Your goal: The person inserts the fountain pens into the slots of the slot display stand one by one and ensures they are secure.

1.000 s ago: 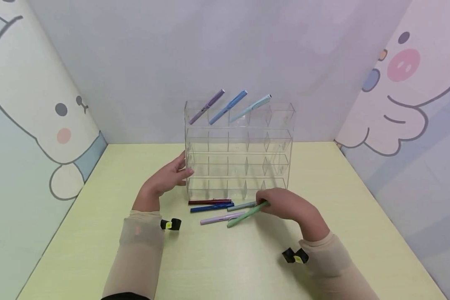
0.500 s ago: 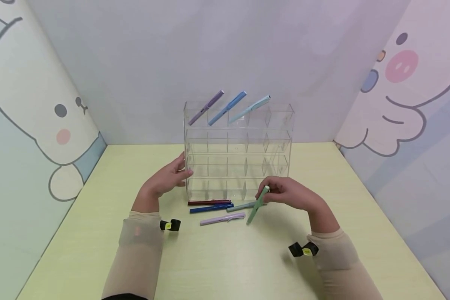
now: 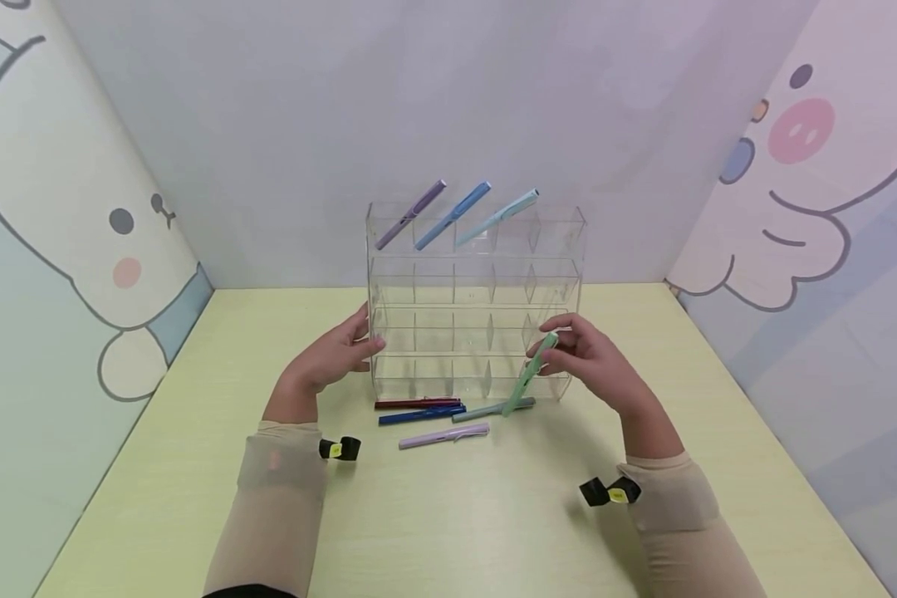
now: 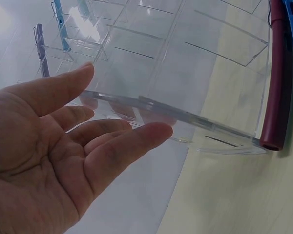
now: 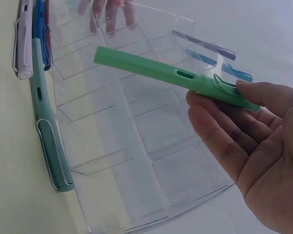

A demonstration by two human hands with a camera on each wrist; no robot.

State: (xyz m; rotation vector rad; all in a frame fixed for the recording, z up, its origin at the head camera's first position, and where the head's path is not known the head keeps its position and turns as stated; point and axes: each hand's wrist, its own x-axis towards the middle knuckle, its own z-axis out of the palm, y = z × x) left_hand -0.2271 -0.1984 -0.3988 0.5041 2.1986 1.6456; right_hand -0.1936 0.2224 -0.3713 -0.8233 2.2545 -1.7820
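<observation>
A clear acrylic pen rack (image 3: pixel 473 342) with rows of small compartments stands upright on the table. My left hand (image 3: pixel 336 353) is at its left side, and in the left wrist view relaxed fingers (image 4: pixel 132 148) lie along the side panel. My right hand (image 3: pixel 594 361) pinches a light green pen (image 3: pixel 529 375) near its clip end, between thumb and fingers. That pen (image 5: pixel 151 68) slants in front of the rack's lower right compartments. Purple (image 3: pixel 411 214), blue (image 3: pixel 453 216) and pale blue (image 3: pixel 497 217) pens lean in the top row's left compartments.
In front of the rack lie a dark red pen (image 3: pixel 417 404), a dark blue pen (image 3: pixel 422 414), a grey-green pen (image 3: pixel 482 411) and a lilac pen (image 3: pixel 443 436). A wall (image 3: pixel 291 124) rises behind the table, with cartoon-printed panels at both sides.
My right hand has lifted the light green pen from beside the other pens, moving up and right towards the rack and tipping the pen steeper. The left hand stays at the rack's side.
</observation>
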